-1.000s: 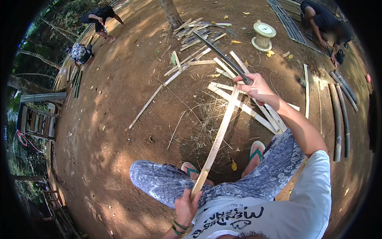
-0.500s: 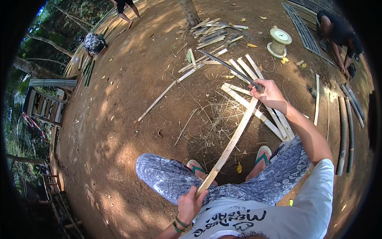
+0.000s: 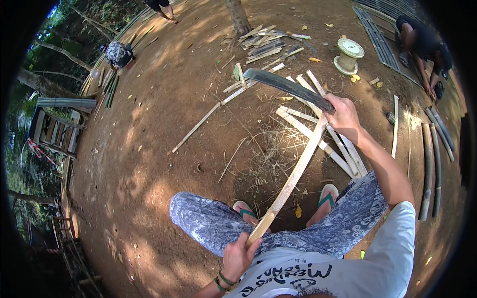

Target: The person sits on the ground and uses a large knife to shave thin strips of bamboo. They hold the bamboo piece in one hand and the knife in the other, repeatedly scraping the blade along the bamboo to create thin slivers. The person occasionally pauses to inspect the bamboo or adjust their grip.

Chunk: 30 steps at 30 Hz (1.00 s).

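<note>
My left hand (image 3: 238, 258) is closed round the near end of a long split bamboo strip (image 3: 294, 180). The strip slants up and away to the right, its far end beside my right hand (image 3: 343, 118). That hand grips the handle of a machete (image 3: 288, 88), whose dark curved blade points to the left with its broad face showing. Beyond the strip's far end, several pale bamboo strips (image 3: 343, 159) lie fanned on the ground, partly behind my right hand and forearm. Thin shavings (image 3: 271, 156) are scattered beneath.
A heap of split bamboo (image 3: 266, 42) lies by a tree trunk (image 3: 237, 17). A cable spool (image 3: 348, 55) stands at the far right. Bamboo poles (image 3: 431, 169) lie to my right. One person (image 3: 422, 47) crouches at far right; another (image 3: 118, 53) bends at far left.
The machete has rolled in my right hand, so its blade now shows its broad side instead of a thin edge. My left hand keeps hold of the strip.
</note>
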{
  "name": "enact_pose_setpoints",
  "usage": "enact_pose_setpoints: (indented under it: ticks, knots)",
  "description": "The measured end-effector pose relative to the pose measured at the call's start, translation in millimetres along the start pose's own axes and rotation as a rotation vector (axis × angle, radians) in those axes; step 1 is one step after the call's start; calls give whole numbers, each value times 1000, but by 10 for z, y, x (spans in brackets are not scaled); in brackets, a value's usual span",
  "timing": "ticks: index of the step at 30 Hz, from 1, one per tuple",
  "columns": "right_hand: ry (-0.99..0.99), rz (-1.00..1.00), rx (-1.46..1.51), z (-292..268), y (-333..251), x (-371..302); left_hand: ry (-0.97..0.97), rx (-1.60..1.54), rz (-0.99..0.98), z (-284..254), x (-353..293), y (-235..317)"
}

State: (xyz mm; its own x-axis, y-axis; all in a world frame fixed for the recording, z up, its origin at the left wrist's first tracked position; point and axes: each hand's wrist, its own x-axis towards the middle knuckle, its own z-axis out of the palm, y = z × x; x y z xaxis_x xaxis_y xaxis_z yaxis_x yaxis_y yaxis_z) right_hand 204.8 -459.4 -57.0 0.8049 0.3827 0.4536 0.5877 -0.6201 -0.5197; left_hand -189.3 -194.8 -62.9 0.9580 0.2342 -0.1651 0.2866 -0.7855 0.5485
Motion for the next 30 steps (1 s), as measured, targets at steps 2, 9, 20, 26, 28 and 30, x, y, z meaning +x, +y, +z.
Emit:
enact_pose_setpoints:
  ticks: [2,9,20,26,28,30]
  knots:
    - [43,25,14,-6,1,2,-4,-28,-1,1,-18,-9]
    - [219,55,-13,-94,110,106,-45,-114,-21,-43,-44,-26]
    - [34,302,38,-176,144,-39,-115,-617,-244,64,250,-187]
    - [-382,255,-72,68,-489,-327,-175,-809,-217,4,748,188]
    - [-400,150,-50,123,-677,-459,-198,-830,-199,-35,873,280]
    - [-519,28,-137,204,-776,-579,-212,-878,-205,-44,980,333]
